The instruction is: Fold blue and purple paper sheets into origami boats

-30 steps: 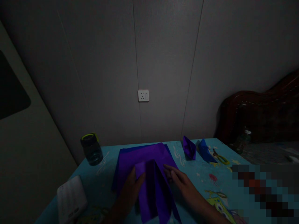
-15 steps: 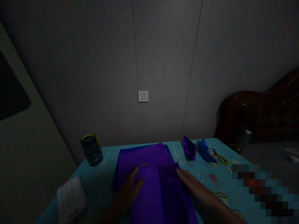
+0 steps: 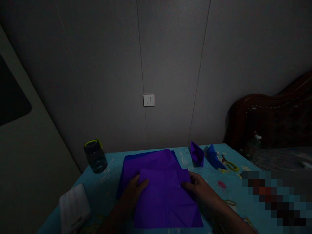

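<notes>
"Above the near part of the turquoise tablecloth, what is being held?"

"A creased sheet of purple paper. Its left edge is gripped by the left hand, with the thumb laid on top; its right edge is pinched by the right hand, the thumb likewise placed on the upper face. The hands are separated by the sheet."

"What is overlapped by it?"

"The near part of a stack of purple and blue paper is hidden behind it. Whether the two are touching cannot be told."

"What is seen on the right?"

"Near the far edge, a purple folded-paper boat is placed just beside a blue folded-paper boat. Farther off, a clear bottle with a white cap is seen before a dark headboard."

"And on the left?"

"A dark translucent water bottle is stood upright, its lid trimmed in lime green. Nearer, a white round-cornered case is laid down."
</notes>
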A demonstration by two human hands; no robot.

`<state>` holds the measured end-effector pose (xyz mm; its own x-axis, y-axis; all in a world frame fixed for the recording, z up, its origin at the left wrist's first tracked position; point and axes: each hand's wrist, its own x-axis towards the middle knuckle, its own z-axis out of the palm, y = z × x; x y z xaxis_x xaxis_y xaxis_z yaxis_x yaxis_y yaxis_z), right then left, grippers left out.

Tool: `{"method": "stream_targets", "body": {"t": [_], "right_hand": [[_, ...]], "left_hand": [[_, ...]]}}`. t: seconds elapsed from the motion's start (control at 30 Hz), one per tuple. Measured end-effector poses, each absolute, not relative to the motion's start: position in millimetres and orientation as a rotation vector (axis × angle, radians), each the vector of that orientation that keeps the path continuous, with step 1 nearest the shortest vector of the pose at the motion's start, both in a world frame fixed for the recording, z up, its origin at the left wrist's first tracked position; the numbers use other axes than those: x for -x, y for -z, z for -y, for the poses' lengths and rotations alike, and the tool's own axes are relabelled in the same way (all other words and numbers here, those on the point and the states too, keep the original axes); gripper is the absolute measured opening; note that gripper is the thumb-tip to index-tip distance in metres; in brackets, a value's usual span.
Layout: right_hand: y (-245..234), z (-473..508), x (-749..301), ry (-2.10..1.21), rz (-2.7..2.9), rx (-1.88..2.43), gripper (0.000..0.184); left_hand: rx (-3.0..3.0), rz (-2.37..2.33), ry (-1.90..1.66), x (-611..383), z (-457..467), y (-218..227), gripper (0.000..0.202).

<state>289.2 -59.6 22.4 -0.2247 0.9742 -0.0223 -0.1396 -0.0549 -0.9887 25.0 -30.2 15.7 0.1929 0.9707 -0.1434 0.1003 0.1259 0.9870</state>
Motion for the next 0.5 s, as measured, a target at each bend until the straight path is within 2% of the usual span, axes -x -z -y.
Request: {"method": "stream_targets", "body": {"t": [0.17,0.33,0.5], "right_hand": [[-15.3,56.2,-281.3,-1.105,1.389,1.108,0.036],[-0.9,50.1,-272.1,-0.942,1.471,1.154,0.04],[14.7,46.4,-269.7,-0.787,1.649,1.343,0.039]], "left_hand": [[-1.53,-1.254,-0.979,-25.4,24.3,-5.1,0.042],[-2.114,-1.593,-1.155,-27.5,19.7,10.8,0.053],[-2.77,-1.259,-0.638,-45.0,31.4,17.7,0.057]]}}
